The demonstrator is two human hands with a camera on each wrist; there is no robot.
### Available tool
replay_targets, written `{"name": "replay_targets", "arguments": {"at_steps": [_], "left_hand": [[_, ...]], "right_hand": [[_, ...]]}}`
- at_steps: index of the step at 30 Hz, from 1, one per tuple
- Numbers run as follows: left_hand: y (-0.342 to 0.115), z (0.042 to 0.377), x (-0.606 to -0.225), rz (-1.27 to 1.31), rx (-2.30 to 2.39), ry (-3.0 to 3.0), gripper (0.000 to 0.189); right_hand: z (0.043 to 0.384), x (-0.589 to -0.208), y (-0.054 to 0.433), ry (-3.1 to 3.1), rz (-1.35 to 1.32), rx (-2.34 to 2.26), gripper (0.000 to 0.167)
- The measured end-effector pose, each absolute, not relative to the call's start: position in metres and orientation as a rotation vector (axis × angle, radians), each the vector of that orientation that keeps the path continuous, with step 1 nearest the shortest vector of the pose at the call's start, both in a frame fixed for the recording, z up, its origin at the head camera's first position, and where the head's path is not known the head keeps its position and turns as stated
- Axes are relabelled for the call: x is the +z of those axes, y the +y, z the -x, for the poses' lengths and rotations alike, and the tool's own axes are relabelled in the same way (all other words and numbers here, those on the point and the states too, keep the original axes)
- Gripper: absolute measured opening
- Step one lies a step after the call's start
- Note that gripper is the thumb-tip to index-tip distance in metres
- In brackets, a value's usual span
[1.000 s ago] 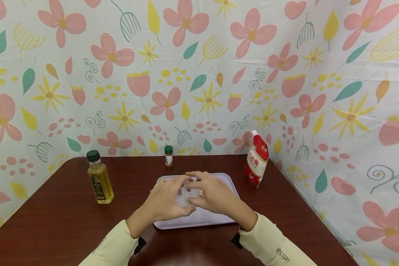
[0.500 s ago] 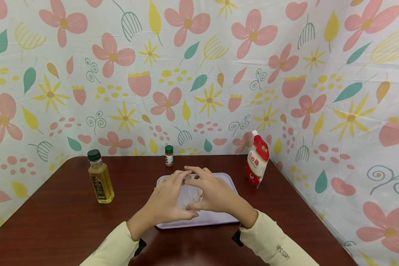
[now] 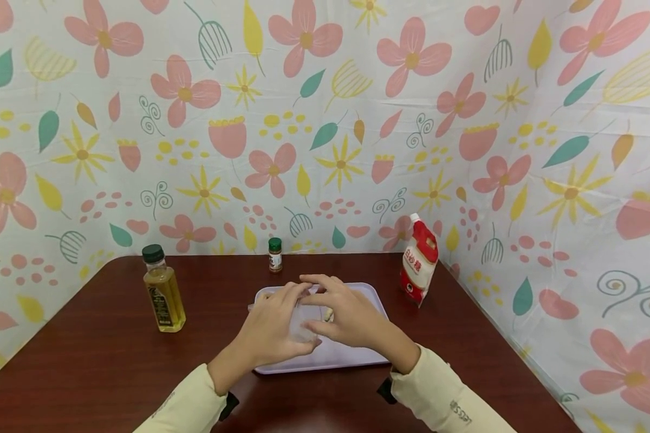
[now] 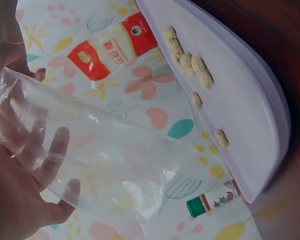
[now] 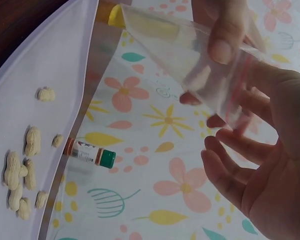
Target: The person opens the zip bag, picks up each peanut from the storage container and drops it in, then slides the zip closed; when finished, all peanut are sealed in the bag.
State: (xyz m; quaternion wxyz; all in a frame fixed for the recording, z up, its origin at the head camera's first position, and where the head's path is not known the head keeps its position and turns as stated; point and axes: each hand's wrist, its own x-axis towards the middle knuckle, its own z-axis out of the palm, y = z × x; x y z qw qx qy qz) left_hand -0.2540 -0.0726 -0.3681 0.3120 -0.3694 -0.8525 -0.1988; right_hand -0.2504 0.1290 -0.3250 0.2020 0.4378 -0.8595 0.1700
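Both hands hold a clear plastic zip bag (image 4: 120,150) over a pale lilac tray (image 3: 352,357). A red strip runs along the bag's mouth in the right wrist view. My left hand (image 3: 271,325) grips one side of the mouth, its fingers partly visible through the film. On the opposite side, my right hand (image 3: 352,314) holds the bag near the mouth with bent fingers. The bag hangs thin and loose, with nothing visible inside. Several unshelled peanuts (image 5: 13,170) lie on the tray, mostly hidden by the hands in the head view.
A bottle of yellow oil (image 3: 164,297) with a dark cap stands at the left of the brown table (image 3: 97,361). Behind the tray is a small green-capped spice jar (image 3: 275,257). A red and white sugar pouch (image 3: 419,261) stands at the back right, near the floral curtain (image 3: 325,132).
Both hands stay over the tray with the bag between them. Their fingers shift slightly at its mouth, and the bag's film sways a little.
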Motion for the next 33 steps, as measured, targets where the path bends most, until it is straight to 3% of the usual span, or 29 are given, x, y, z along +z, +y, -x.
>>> {"name": "replay_targets", "arguments": {"at_steps": [20, 33], "left_hand": [[-0.092, 0.258, -0.377, 0.9, -0.57, -2.321, 0.078], [-0.095, 0.254, -0.378, 0.888, -0.587, -2.37, 0.078]], "right_hand": [[0.288, -0.347, 0.16, -2.559, -1.117, 0.764, 0.027], [0.32, -0.377, 0.181, -2.822, -1.058, 0.862, 0.01]]}}
